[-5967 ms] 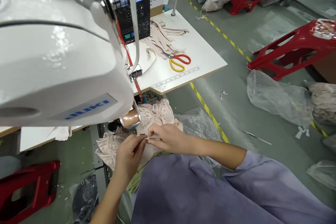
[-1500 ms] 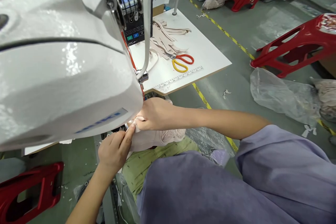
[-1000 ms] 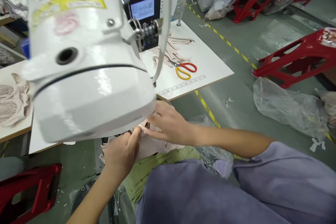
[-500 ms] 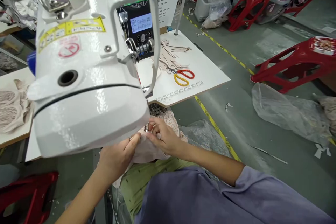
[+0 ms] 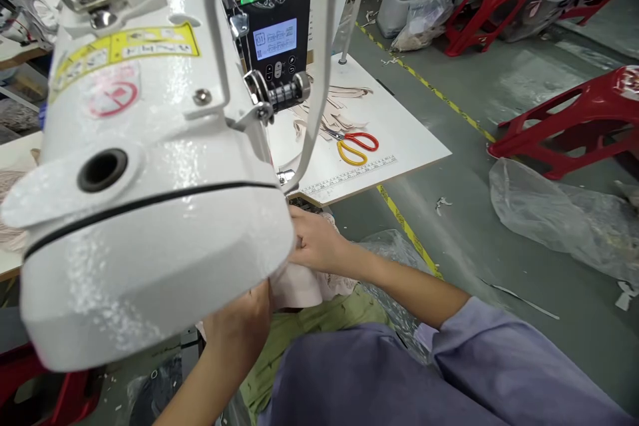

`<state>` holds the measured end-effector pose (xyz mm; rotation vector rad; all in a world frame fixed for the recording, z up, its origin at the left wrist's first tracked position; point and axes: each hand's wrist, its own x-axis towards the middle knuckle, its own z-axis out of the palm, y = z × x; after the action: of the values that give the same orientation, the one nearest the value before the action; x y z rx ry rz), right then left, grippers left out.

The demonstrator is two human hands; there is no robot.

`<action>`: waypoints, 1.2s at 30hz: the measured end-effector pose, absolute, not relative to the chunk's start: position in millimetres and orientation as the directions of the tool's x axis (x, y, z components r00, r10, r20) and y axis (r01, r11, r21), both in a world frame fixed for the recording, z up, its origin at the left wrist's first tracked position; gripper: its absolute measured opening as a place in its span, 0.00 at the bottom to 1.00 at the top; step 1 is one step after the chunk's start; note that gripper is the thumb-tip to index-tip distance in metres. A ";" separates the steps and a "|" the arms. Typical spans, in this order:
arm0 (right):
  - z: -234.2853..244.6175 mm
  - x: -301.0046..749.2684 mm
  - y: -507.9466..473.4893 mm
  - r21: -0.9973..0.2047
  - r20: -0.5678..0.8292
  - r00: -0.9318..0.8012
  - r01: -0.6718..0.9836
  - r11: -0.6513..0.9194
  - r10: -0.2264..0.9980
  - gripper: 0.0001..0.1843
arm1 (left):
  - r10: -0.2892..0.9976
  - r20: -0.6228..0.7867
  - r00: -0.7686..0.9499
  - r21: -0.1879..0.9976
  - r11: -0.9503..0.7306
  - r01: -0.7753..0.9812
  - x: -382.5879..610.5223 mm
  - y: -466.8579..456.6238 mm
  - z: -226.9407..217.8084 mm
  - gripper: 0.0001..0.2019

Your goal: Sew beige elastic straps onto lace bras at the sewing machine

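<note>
A white sewing machine head [image 5: 164, 239] fills the left foreground and hides the needle area. My right hand [image 5: 319, 243] is at its right edge, fingers curled in on pale pink fabric [image 5: 299, 287]; the fingertips are behind the machine. Some lace [image 5: 339, 285] shows on the fabric's right side. Below the machine head is my left hand [image 5: 244, 319], close to the fabric's left side. The machine covers its fingers, so I cannot see their grip. The fabric hangs over a green printed cloth [image 5: 319, 319] on the lap.
Scissors [image 5: 357, 148] with red and yellow handles lie on the white table [image 5: 414, 140], near a printed ruler [image 5: 349, 173] and pale fabric strips [image 5: 339, 110]. A lit control panel [image 5: 274, 40] stands behind the machine's guard. Red stools [image 5: 574, 123] and plastic bags [image 5: 559, 213] are on the floor.
The machine head appears larger and lower as the view shifts. My right hand has moved up and inward beside it. My left hand's fingers have passed out of sight under it.
</note>
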<state>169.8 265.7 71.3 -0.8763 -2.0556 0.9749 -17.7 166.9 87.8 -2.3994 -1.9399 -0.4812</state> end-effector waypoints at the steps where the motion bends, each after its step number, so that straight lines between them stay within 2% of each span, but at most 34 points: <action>1: 72.3 169.5 268.8 -0.825 0.292 -0.547 0.271 0.496 0.785 0.18 | 0.959 0.227 0.168 0.158 -0.206 0.966 -17.1 166.3 87.2 0.13; 4: 72.4 168.6 275.7 -0.818 0.312 -0.560 0.252 0.517 0.767 0.18 | 0.965 0.189 0.180 0.039 -0.190 0.981 -15.7 164.7 85.4 0.16; 11: 70.2 170.2 280.2 -0.819 0.310 -0.587 0.234 0.523 0.748 0.19 | 0.955 0.213 0.205 -0.042 -0.201 0.979 -14.6 161.2 82.6 0.18; 15: 70.7 171.6 280.5 -0.830 0.295 -0.594 0.228 0.508 0.748 0.19 | 0.941 0.260 0.217 0.004 -0.226 0.974 -16.0 160.8 80.6 0.19; 21: 68.4 171.7 281.5 -0.836 0.280 -0.598 0.233 0.497 0.751 0.18 | 0.947 0.251 0.201 0.162 -0.246 0.956 -20.7 159.9 77.1 0.20; 23: 68.9 172.2 281.5 -0.836 0.272 -0.602 0.239 0.494 0.751 0.16 | 0.950 0.242 0.196 0.160 -0.238 0.958 -21.4 160.3 76.6 0.19; 26: 70.1 174.4 281.1 -0.832 0.268 -0.601 0.250 0.496 0.753 0.15 | 0.929 0.272 0.251 0.017 -0.266 0.964 -20.7 161.6 76.0 0.17; 29: 69.9 176.2 280.5 -0.835 0.284 -0.575 0.245 0.493 0.767 0.19 | 0.887 0.313 0.339 -0.139 -0.311 0.940 -20.3 162.9 75.7 0.17; 33: 68.3 173.2 279.5 -0.855 0.289 -0.572 0.205 0.475 0.768 0.18 | 0.876 0.329 0.353 -0.219 -0.293 0.931 -23.4 162.6 76.7 0.16; 36: 66.6 170.9 278.8 -0.868 0.285 -0.593 0.173 0.466 0.753 0.16 | 0.895 0.314 0.316 -0.232 -0.250 0.940 -24.1 161.4 77.9 0.18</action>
<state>170.9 278.8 66.6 -0.7670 -2.0422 1.1045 -24.1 161.4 77.9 -2.2155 -1.6352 -0.1650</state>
